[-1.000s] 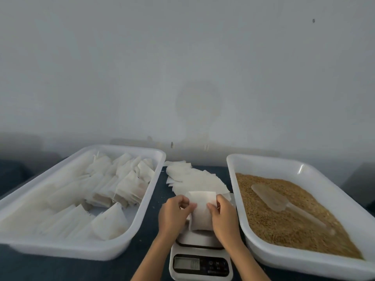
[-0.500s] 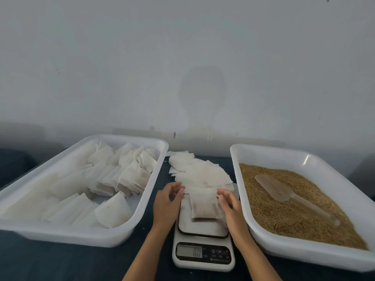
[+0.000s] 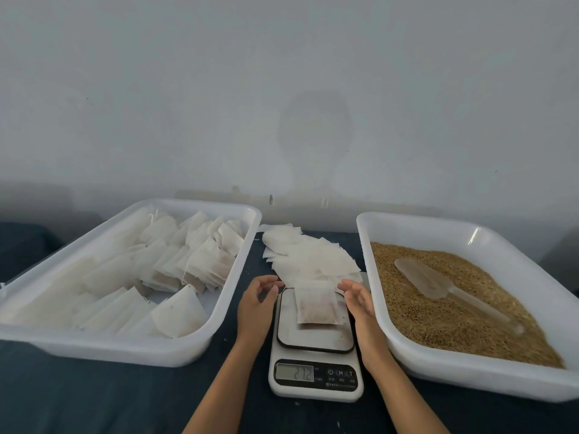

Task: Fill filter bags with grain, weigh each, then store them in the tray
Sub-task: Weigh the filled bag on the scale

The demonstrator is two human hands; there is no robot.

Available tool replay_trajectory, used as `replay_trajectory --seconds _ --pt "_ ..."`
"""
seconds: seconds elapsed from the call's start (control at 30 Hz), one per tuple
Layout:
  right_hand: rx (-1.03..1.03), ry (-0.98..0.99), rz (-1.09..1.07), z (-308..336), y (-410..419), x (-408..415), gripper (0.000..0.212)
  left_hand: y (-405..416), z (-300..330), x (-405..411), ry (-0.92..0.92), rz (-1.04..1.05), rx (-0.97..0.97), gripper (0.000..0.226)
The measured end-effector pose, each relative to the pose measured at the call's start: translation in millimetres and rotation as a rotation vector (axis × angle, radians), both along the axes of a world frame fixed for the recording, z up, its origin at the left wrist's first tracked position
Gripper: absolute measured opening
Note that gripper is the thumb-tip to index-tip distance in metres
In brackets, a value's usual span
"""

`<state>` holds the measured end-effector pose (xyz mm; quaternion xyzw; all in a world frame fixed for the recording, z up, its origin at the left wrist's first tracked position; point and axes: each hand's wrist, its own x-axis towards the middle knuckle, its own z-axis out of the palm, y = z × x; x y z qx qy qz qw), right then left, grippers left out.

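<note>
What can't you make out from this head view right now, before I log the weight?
- Scale display: digits are lit but too blurred to read reliably.
- Filter bag on the scale platform: fill level is unclear through the cloth.
- Scoop in the grain tray: its handle end is blurred into the grain.
- Left tray: the bags overlap, so no count is possible.
- Both forearms are cut off by the bottom edge.

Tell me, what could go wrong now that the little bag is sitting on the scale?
The filled bag lies at the far end of the scale, against the pile of empty bags. That touch might spoil the reading.

Both hands, left hand and right hand, hover beside the platform. A bump could change the number.

The grain tray is close, so a quick grab might knock it.
</note>
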<state>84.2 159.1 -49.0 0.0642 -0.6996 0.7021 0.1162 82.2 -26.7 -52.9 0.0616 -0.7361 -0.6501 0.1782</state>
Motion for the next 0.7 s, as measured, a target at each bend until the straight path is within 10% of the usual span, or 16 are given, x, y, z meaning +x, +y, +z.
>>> replay_trajectory --seconds 0.7 --pt "0.045 -0.019 0.035 1.6 -1.4 -6.0 0.026 4.5 5.2 -1.1 -0.022 -0.079 -0.119 0.016"
